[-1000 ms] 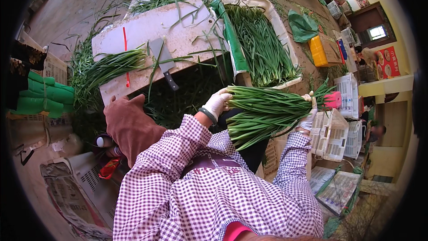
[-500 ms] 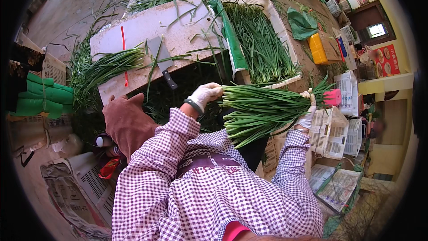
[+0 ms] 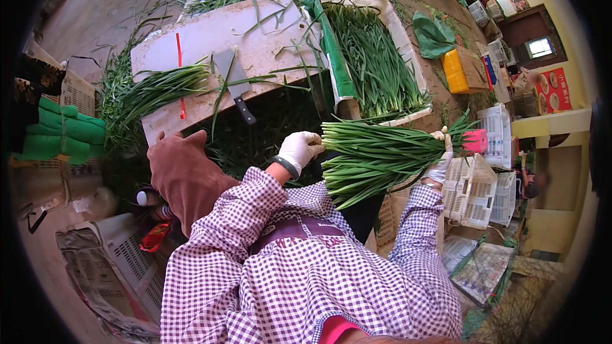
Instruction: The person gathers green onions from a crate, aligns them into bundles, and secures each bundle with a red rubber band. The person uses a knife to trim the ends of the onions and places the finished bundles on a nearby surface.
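So the right hand (image 3: 440, 158) has a fat green bunch (image 3: 386, 156) gripped near its leafy end, fingers wrapped tight. My guess is that's so the paler ends can fan out freely toward 9 o'clock, where the left hand (image 3: 298, 151) is. That hand looks narrow, fingers curled in, tips right by those ends. Can't tell if it's touching them or pinching a stray leaf. Both hands are gloved, probably for grip and cleanliness.

From the bunch, the white board (image 3: 220, 28) is around 10 o'clock, with 1 cleaver (image 3: 231, 76) lying across it. Its black handle (image 3: 245, 111) pokes past the near edge, maybe so it's easy to grab. A 2nd bunch (image 3: 169, 84) lies left of the blade, over the red strip (image 3: 179, 57). At 12 o'clock there's a pale crate (image 3: 413, 64) packed with greens lying lengthwise, I'd guess to keep them neat.

Room-wise: the crate's near rim sits close above the bunch, so that side looks tight. The pink block (image 3: 475, 141) crowds the right hand at 3 o'clock, with white crates (image 3: 470, 191) around 4. Loosest space looks like 10 to 11 o'clock from the left hand, over the dark gap before the board, but that handle juts into it.
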Motion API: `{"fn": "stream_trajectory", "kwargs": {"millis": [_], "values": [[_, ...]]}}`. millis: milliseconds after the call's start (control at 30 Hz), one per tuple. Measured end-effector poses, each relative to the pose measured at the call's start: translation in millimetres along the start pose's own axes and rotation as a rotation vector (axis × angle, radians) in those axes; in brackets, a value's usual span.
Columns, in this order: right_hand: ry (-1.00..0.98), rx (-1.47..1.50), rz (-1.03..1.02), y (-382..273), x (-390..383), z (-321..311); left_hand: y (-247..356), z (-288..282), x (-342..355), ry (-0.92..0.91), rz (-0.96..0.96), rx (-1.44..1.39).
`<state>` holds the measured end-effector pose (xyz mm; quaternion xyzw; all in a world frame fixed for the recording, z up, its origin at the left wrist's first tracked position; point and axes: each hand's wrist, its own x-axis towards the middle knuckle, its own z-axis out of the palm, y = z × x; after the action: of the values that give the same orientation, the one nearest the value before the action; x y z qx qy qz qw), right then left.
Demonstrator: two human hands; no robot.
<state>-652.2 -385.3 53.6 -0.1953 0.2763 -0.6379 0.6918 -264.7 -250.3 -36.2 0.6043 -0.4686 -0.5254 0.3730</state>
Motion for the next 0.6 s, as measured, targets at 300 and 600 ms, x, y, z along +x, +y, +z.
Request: {"fn": "stream_trajectory", "kwargs": {"millis": [300,600], "values": [[0.009,0.099,0.038,-1.2,-5.1,-7.8,-57.4,-76.2,-11.3,0.222,-0.162,1.44],[0.034,0.031,0.021,3.3,-4.9,4.8,-25.4,26.2,15.5,-0.109,-0.144,-0.565]]}}
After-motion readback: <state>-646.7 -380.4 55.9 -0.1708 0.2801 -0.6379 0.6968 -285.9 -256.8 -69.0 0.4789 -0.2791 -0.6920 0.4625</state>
